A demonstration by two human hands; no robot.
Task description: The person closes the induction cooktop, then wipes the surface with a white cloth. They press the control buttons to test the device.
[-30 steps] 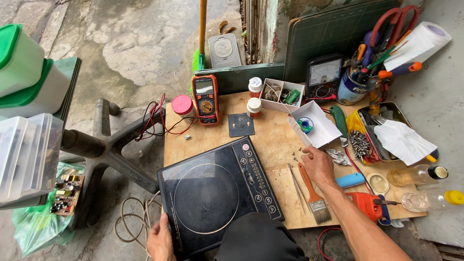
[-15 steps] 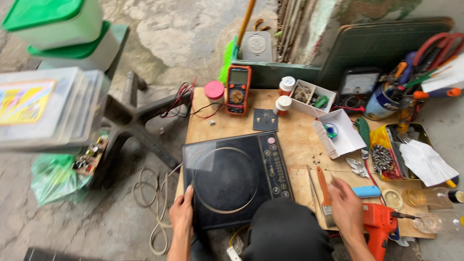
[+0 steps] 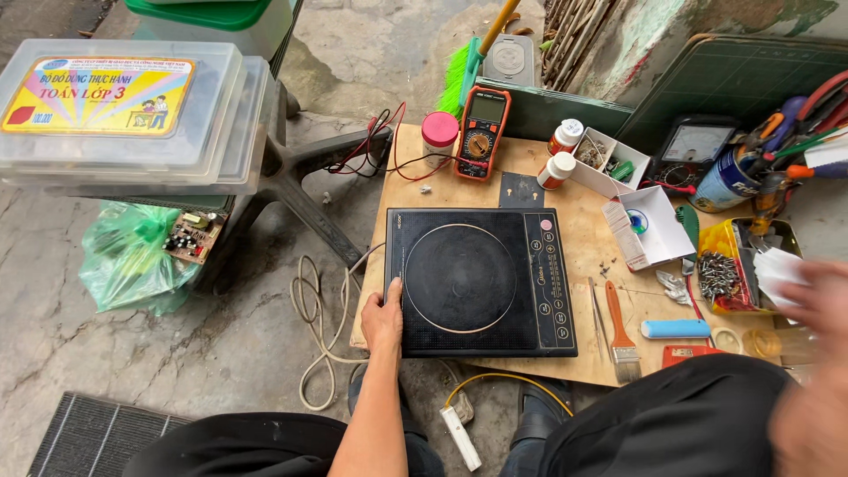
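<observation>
Cooktop: flat black square induction cooktop [image 3: 481, 281] lies on the wooden board [image 3: 583, 243]
Left hand [image 3: 382, 318]: grips the cooktop's near-left edge, thumb on top
Right hand [image 3: 817, 309]: blurred at right; grip unclear

1 black induction cooktop [image 3: 481, 281] is seen on the board, with 1 orange multimeter [image 3: 481, 132] and 1 pink-lidded jar [image 3: 439, 139] far behind it. 2 white-capped bottles [image 3: 560, 155] are counted, 1 paintbrush [image 3: 620, 331] to the right, and 2 hands [image 3: 382, 320].
</observation>
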